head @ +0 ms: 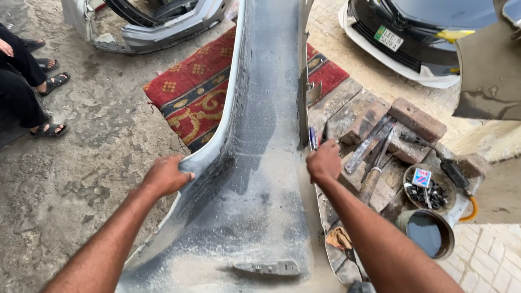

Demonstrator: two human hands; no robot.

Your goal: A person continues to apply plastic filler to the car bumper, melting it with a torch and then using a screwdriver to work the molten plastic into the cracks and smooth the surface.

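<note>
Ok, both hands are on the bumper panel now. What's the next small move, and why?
Probably steady the panel with the left hand, which grips its left edge, and work the tool held in the right hand along the right edge of the dusty grey bumper panel. What the slim dark tool is cannot be told.

Grey car panel [266, 163] dusted pale tan and white down its middle, darker charcoal streaks along the edges. Under it, a red rug [190, 97] with gold scrolls, dark blue bands and small yellow diamond checks. Reddish-brown bricks [417, 118] off to the side. A rusty brown tin [429, 232] holds dark grey liquid. White car bumper [401, 65] beyond, green plate on it.
</note>
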